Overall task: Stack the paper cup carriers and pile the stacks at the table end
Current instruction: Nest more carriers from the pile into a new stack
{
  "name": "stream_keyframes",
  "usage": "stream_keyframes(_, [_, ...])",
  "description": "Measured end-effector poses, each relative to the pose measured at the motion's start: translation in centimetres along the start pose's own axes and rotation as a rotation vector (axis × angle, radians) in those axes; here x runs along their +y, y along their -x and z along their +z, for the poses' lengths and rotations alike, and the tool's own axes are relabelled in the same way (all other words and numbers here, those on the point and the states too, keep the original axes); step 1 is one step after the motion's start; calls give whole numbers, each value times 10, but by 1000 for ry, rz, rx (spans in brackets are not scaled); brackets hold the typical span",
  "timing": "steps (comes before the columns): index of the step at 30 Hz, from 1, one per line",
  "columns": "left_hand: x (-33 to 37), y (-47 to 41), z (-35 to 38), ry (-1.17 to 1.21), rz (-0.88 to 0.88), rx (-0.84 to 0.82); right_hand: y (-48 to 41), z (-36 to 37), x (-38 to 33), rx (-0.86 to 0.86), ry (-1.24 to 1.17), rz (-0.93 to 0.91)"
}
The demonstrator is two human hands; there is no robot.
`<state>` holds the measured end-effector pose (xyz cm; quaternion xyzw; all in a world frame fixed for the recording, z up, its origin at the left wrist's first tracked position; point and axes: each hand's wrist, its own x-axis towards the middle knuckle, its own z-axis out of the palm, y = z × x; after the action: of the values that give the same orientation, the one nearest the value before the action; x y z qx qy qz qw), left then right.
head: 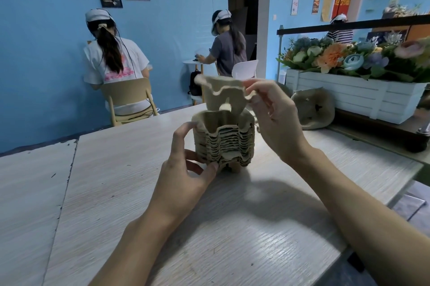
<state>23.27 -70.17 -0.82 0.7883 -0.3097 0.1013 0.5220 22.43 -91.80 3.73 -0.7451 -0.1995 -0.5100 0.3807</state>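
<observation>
Blue walls hung with framed pictures close in a café room. In front lies a pale wood-grain table (116, 192) with a worn, streaked top. Near its middle stands the stack (224, 143) of nested carriers. The left hand (186, 169) grips it, thumb pressed at the base and fingers curled round the upper left edge. The right hand (274, 118) pinches 1 carrier (221, 92) by its right rim and holds it tilted just above the stack. Whether its lower edge touches the top well, I cannot tell.

To do this step well, I judge the carrier needs levelling so its wells line up with those below. It can then go straight down while the left hand keeps the stack from sliding. A light press on the rim should seat it.

The carriers are moulded pulp: grey-brown, matte and fibrous, with wavy scalloped rims and deep rounded wells. The thin walls will likely flex under a pinch, and the rough faces may catch rather than slide. Another pile (313, 108) of the same pulp lies on its side at the far end, beside a white slatted planter (349, 97) of flowers.
</observation>
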Motion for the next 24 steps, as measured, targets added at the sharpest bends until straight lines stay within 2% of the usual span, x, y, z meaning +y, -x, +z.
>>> stream_keyframes(4, [-1,0,1,29,-19,38,6,4,0,-124,181,-119])
stream_keyframes(10, [0,0,1,0,3,9,8,-6,8,-16,181,-18])
stream_keyframes(13, [-2,0,1,-9,2,-3,10,-10,25,11,276,138])
stream_keyframes(17, [-2,0,1,-10,-3,0,17,-24,64,-137,690,469])
stream_keyframes(19, [-2,1,1,-12,-3,1,20,-29,76,-186,717,564])
stream_keyframes(24, [-2,1,0,-15,-1,7,19,-27,89,-257,736,641])
